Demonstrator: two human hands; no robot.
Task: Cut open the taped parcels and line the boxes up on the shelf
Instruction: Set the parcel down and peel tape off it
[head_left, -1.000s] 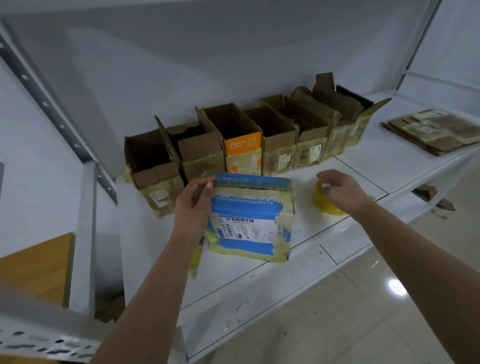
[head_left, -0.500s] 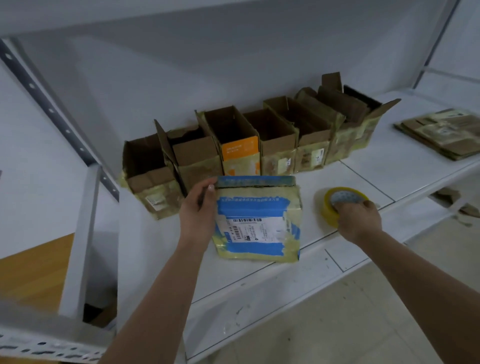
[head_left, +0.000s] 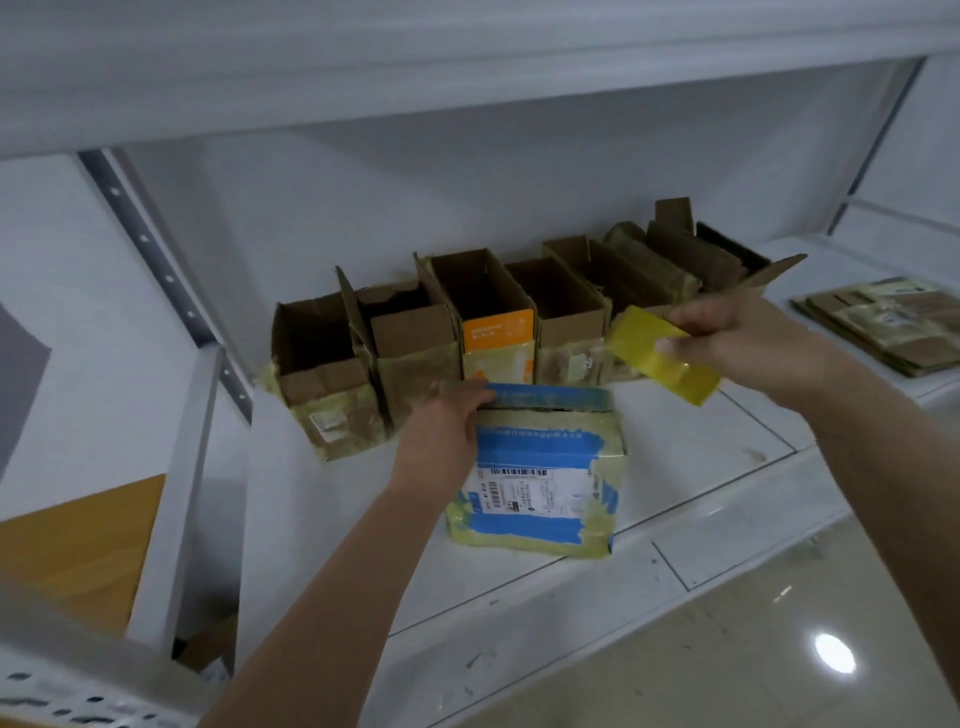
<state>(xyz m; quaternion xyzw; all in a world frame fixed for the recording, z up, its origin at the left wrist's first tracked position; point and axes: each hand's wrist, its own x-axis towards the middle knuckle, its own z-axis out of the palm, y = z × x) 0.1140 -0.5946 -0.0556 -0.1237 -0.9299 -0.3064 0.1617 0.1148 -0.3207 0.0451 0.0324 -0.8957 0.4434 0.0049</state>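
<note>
A blue-and-white parcel (head_left: 540, 483) wrapped in yellowish tape stands on the white shelf (head_left: 717, 467) near its front edge. My left hand (head_left: 441, 431) holds the parcel's upper left corner, fingers laid over its top edge. My right hand (head_left: 748, 338) grips a yellow roll of tape (head_left: 660, 358) and holds it in the air above and to the right of the parcel. Behind them, several opened cardboard boxes (head_left: 498, 317) stand in a row along the back wall, flaps up.
A stack of flattened cardboard (head_left: 883, 322) lies at the far right of the shelf. A grey slotted upright (head_left: 156, 254) runs up at the left. Another shelf (head_left: 467, 62) hangs overhead. Tiled floor (head_left: 753, 654) lies below the shelf's front edge.
My right hand took hold of the yellow tape roll on the shelf and lifted it up beside the parcel. My left hand stayed on the parcel's upper left corner.
</note>
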